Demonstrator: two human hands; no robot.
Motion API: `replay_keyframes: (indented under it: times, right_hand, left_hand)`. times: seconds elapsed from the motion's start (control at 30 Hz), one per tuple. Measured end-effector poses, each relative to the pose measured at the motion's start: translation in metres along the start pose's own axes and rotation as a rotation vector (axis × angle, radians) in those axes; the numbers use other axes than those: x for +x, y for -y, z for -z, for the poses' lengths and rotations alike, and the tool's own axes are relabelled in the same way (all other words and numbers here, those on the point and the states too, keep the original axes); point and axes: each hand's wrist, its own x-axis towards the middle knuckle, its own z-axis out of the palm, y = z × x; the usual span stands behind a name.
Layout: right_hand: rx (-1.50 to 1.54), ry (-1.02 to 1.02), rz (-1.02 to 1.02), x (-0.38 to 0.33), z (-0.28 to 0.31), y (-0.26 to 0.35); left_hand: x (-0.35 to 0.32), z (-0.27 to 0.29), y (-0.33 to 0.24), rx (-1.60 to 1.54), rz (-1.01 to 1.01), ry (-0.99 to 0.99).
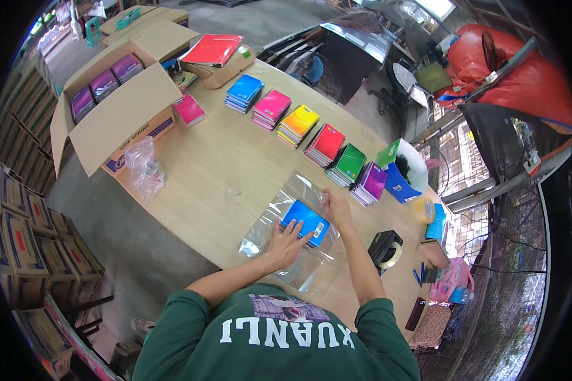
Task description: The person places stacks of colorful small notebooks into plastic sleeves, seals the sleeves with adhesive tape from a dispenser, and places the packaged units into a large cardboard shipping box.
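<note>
A blue spiral notebook (306,221) lies inside a clear plastic bag (274,223) on the wooden table (216,178). My left hand (286,244) presses flat on the bag at the notebook's near edge, fingers spread. My right hand (335,208) pinches the bag's film at the notebook's far right corner. A row of notebook stacks runs across the table beyond: blue (244,93), pink (271,108), yellow-orange (297,125), red (325,145), green (347,164) and purple (369,183).
An open cardboard box (117,105) with purple notebooks stands at the far left, a crumpled plastic bag (145,168) beside it. A black tape dispenser (386,249) sits to my right. Stacked cartons (22,228) line the floor at left.
</note>
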Motion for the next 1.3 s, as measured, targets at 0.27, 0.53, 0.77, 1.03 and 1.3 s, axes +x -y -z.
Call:
replay_keyframes:
  times: [0.27, 0.53, 0.77, 1.03, 1.3]
  right_hand:
    - [-0.212, 0.012, 0.352, -0.012, 0.031, 0.034]
    - [-0.111, 0.153, 0.066, -0.008, 0.024, 0.044]
    - [0.006, -0.107, 0.256, -0.028, 0.014, 0.045]
    - [0.077, -0.177, 0.073, -0.059, -0.016, 0.068]
    - [0.034, -0.149, 0.025, -0.066, -0.025, 0.082]
  left_hand:
    - [0.0, 0.01, -0.005, -0.081, 0.04, 0.076]
    - [0.001, 0.01, -0.009, -0.09, 0.114, 0.058]
    - [0.009, 0.002, -0.011, -0.118, 0.077, -0.061]
    - [0.014, -0.028, -0.007, -0.041, 0.083, -0.046]
    - [0.023, -0.022, -0.014, 0.09, 0.158, -0.006]
